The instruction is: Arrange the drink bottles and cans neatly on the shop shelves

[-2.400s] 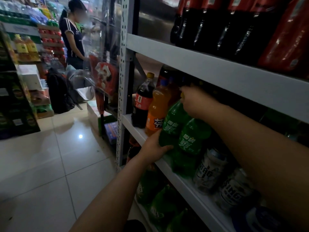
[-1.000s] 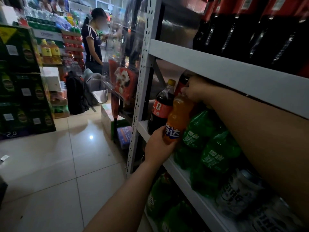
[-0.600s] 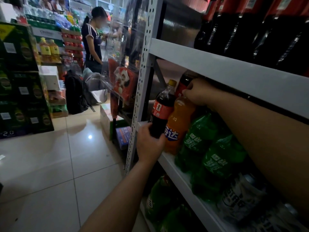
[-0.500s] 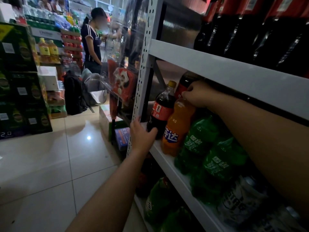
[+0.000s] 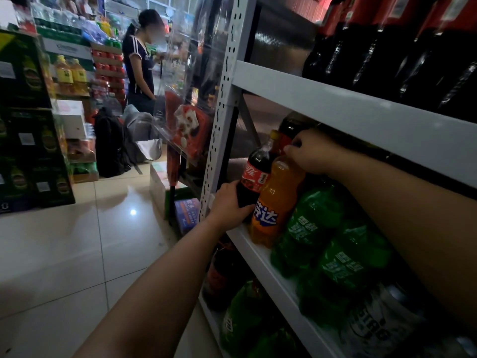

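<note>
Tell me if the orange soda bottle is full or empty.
Full. The orange soda bottle shows orange liquid right up to its neck, where the right hand grips its top; the left hand grips the cola bottle.

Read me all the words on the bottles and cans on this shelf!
"芬达": blue label of the orange plastic bottle.
"可乐": red label of the dark cola bottle with the yellow cap; the rest is hidden.
"雪碧": labels of the two green plastic bottles.
Silver cans: big dark letters, too blurred to read.
Blue box on the floor: too small.
</note>
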`<state>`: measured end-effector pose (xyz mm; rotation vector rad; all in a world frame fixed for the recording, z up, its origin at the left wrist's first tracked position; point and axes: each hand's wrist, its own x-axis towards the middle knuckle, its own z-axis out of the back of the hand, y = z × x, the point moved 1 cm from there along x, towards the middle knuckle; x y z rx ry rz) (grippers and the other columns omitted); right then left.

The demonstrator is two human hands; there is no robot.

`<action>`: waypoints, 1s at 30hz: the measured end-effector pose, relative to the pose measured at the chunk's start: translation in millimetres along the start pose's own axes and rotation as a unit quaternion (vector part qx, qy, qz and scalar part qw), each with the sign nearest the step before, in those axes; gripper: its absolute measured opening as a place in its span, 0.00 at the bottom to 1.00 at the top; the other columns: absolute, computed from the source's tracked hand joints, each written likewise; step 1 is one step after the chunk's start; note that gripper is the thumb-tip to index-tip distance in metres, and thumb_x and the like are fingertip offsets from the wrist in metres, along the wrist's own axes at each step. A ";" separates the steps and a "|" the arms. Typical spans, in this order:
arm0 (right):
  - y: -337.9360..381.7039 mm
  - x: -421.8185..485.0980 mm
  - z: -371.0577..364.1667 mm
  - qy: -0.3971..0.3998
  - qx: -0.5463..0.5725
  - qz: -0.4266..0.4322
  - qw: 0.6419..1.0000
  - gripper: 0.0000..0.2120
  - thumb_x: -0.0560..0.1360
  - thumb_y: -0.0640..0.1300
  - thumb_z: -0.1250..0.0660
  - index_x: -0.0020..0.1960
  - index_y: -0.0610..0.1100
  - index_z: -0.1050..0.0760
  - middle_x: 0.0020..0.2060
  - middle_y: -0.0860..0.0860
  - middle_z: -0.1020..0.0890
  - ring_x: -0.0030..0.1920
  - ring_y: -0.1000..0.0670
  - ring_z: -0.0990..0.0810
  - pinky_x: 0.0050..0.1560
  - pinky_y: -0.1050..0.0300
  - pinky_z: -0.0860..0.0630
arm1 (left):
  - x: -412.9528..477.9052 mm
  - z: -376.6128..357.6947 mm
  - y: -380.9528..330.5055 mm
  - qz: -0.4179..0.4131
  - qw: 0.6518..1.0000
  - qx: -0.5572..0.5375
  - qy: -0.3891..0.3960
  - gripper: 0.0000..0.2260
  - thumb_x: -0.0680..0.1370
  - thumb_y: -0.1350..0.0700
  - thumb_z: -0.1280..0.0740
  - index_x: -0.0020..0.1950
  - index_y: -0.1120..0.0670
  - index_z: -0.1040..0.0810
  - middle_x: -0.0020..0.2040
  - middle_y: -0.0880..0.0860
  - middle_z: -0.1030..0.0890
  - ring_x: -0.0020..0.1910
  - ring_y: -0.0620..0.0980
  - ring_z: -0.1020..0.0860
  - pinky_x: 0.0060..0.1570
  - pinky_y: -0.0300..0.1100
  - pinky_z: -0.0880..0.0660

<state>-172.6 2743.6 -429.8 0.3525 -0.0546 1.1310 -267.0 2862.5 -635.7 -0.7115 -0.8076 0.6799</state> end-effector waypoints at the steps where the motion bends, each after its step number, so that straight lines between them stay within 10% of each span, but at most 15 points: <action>1: -0.1 -0.4 -0.4 -0.002 -0.001 0.001 1.000 0.12 0.80 0.47 0.39 0.56 0.38 0.26 0.52 0.40 0.23 0.45 0.46 0.26 0.43 0.55 0.31 | 1.0 -0.5 0.8 0.017 0.999 -0.038 0.019 0.31 0.67 0.48 0.26 0.67 0.54 0.31 0.60 0.56 0.26 0.62 0.55 0.28 0.62 0.55 0.29; 6: -1.8 0.2 -2.3 -0.004 0.002 0.001 1.000 0.11 0.80 0.47 0.39 0.55 0.40 0.28 0.49 0.42 0.24 0.43 0.47 0.27 0.42 0.55 0.31 | -2.6 -4.3 -2.2 0.071 0.957 -0.255 0.116 0.37 0.69 0.57 0.25 0.73 0.45 0.41 0.62 0.47 0.26 0.62 0.46 0.28 0.59 0.42 0.28; 30: 4.4 -14.9 3.2 -0.023 -0.017 0.014 0.999 0.09 0.79 0.49 0.37 0.47 0.43 0.30 0.35 0.49 0.30 0.34 0.52 0.32 0.31 0.57 0.37 | -24.8 1.1 -2.6 0.093 0.985 -0.130 0.060 0.28 0.76 0.54 0.31 0.74 0.44 0.38 0.67 0.49 0.26 0.66 0.48 0.29 0.62 0.42 0.33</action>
